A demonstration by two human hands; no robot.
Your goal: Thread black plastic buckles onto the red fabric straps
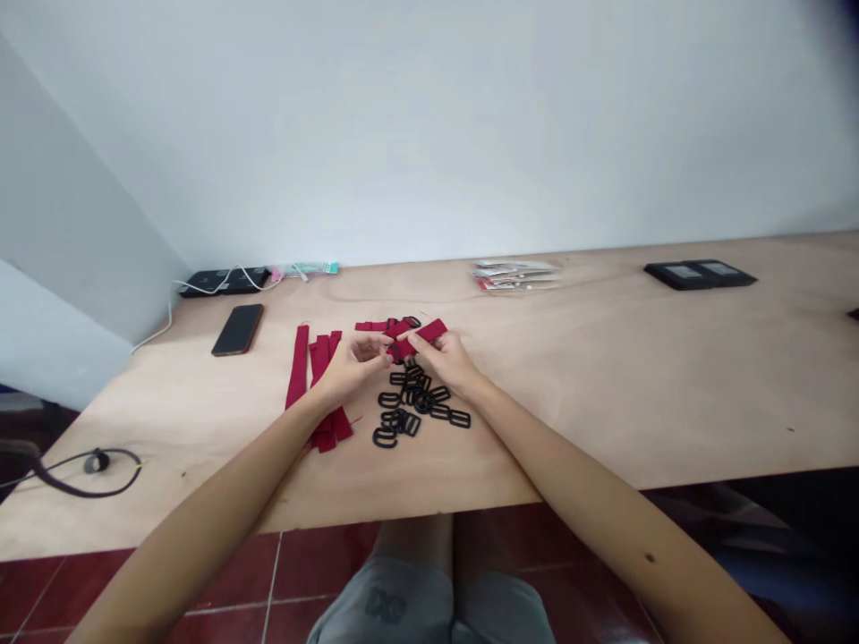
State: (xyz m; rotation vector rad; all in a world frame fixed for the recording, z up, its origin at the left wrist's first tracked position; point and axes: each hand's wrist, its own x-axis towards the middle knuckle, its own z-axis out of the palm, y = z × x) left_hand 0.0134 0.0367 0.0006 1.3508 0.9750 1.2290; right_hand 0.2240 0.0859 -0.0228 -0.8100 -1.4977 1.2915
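Observation:
Near the middle of the table, my left hand (357,362) pinches the left end of a red strap (429,332) at a black buckle (395,353). My right hand (446,358) grips the same strap, thumb on top, a short way to the right. Just beyond my hands lies another red strap piece (371,326) with black buckles. Loose black buckles (416,389) are heaped between my forearms. Several flat red straps (323,358) lie to the left, partly hidden by my left wrist and forearm.
A phone (238,330) lies at the left of the wooden table (604,376). Behind it are a black device (225,282) with a white cable and a small packet (312,268). Plastic packets (515,275) and a black case (699,274) are near the wall. A dark cable (87,492) loops at front left.

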